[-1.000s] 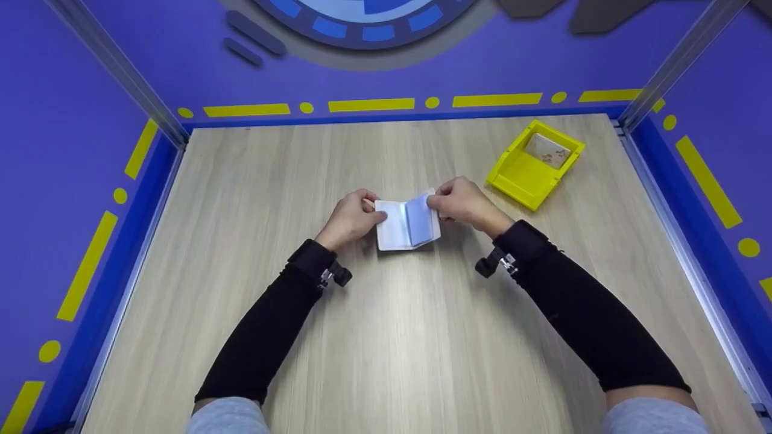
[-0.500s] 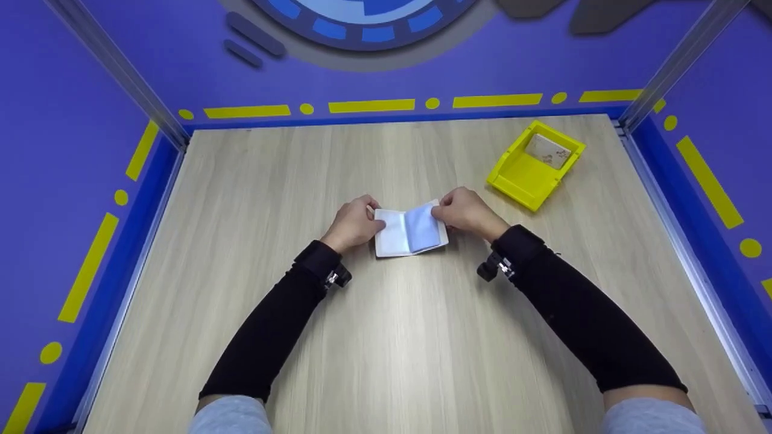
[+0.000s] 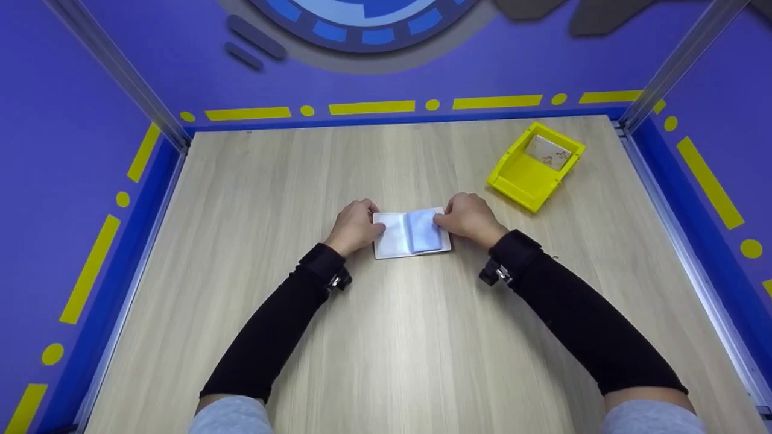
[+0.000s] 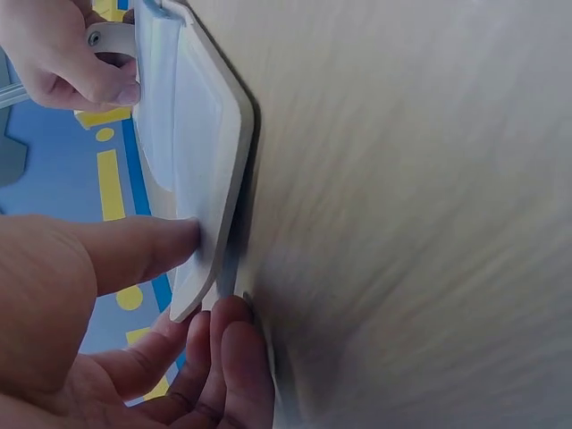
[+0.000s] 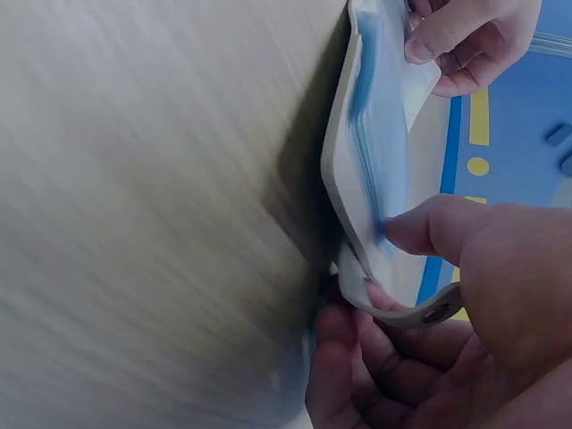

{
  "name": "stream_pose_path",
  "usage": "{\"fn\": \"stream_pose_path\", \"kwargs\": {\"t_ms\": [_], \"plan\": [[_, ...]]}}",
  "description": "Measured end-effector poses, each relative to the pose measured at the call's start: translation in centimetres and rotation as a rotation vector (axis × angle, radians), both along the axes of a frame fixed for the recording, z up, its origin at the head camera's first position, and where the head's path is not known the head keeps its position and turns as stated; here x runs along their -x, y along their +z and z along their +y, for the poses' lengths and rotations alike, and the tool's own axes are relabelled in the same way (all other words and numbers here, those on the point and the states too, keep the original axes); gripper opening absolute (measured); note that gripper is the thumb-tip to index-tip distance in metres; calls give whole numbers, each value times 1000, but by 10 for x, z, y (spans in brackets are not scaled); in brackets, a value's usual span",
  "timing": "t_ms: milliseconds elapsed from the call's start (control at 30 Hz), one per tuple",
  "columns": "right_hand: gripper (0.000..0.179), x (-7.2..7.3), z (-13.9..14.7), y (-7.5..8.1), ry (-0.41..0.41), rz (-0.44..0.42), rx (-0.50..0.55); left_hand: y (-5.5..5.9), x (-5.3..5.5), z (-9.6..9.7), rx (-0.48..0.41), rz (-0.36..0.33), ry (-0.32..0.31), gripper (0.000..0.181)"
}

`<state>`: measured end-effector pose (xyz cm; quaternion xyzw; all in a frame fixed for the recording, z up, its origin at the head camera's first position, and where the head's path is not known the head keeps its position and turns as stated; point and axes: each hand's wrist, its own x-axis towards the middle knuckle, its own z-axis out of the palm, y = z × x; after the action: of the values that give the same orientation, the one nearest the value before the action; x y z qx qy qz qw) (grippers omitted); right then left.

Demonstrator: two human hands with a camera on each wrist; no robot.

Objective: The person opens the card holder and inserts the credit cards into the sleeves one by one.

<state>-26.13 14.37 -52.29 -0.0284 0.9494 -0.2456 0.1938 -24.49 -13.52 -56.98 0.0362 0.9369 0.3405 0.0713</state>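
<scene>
A small card holder (image 3: pixel 393 240) lies spread open near the middle of the table, with white covers and clear bluish plastic sleeves (image 5: pixel 380 134) on its right half. My left hand (image 3: pixel 353 228) pinches the left cover by its outer edge, thumb on the inside and fingers behind. At the opposite edge, my right hand (image 3: pixel 471 218) pinches the right cover and sleeves, thumb on top. A pale strap with a snap button (image 5: pixel 402 315) curves out beside the right hand's fingers. In the left wrist view the cover's rim sits close to the tabletop.
Back right on the wooden table (image 3: pixel 289 181) stands a yellow bin (image 3: pixel 512 181), with a pale patterned card-like piece (image 3: pixel 549 152) leaning against its inner wall. Blue panels (image 3: pixel 362 84) with yellow marks enclose the back and sides.
Both hands have come slightly nearer the person with the card holder. Its right half has swung outward, so the holder now lies flatter and wider.
</scene>
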Motion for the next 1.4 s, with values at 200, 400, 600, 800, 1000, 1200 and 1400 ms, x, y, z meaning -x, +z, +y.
{"fn": "stream_pose_path", "kwargs": {"t_ms": [200, 400, 600, 800, 1000, 1200, 1400], "plan": [[37, -1, -8, 13, 11, 82, -55, 29, -13, 7, 24, -55, 24, 37], [25, 0, -19, 20, 140, 269, -4, 35, -16, 8, 78, -66, 41, 37], [23, 5, -20, 12, 245, 279, -2, 34, -15, 10, 62, -58, 36, 38], [26, 7, -15, 1, 251, 227, -34, 35, -15, 13, 34, -60, 37, 36], [21, 9, -13, -1, 276, 240, -31, 37, -16, 12, 21, -48, 43, 34], [15, 11, -13, -2, 271, 243, -33, 36, -15, 13, 20, -50, 34, 33], [15, 12, -14, -1, 282, 226, -39, 36, -14, 13, 24, -57, 35, 32]]}}
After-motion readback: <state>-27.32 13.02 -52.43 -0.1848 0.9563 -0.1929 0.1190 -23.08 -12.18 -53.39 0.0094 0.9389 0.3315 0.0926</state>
